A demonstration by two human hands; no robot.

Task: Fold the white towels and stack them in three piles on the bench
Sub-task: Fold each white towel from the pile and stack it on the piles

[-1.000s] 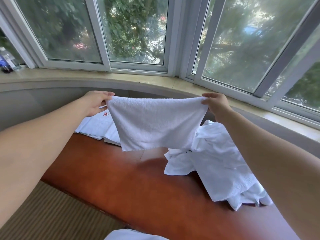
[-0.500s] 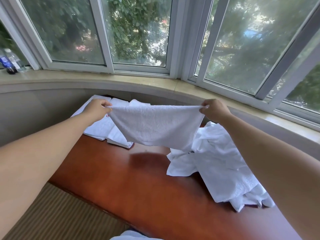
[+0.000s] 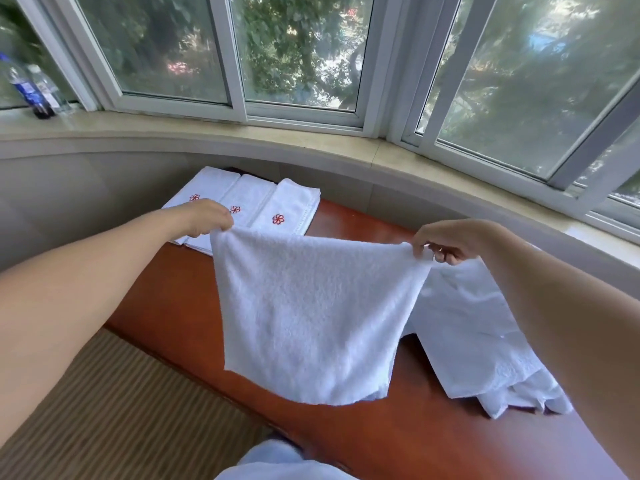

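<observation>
My left hand point(image 3: 207, 216) pinches one top corner of the towel point(image 3: 308, 313), my right hand point(image 3: 446, 242) the other; its long edge runs hand to hand above the bench point(image 3: 166, 299). The folded piles point(image 3: 249, 202) lie beyond my left hand, the nearer one.

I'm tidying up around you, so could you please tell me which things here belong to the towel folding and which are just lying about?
Part of the job:
- held towel, pinched by left hand and right hand
- three folded towels side by side
- unfolded heap
- bench

Lying about:
- bottles on the windowsill
- striped carpet
</observation>
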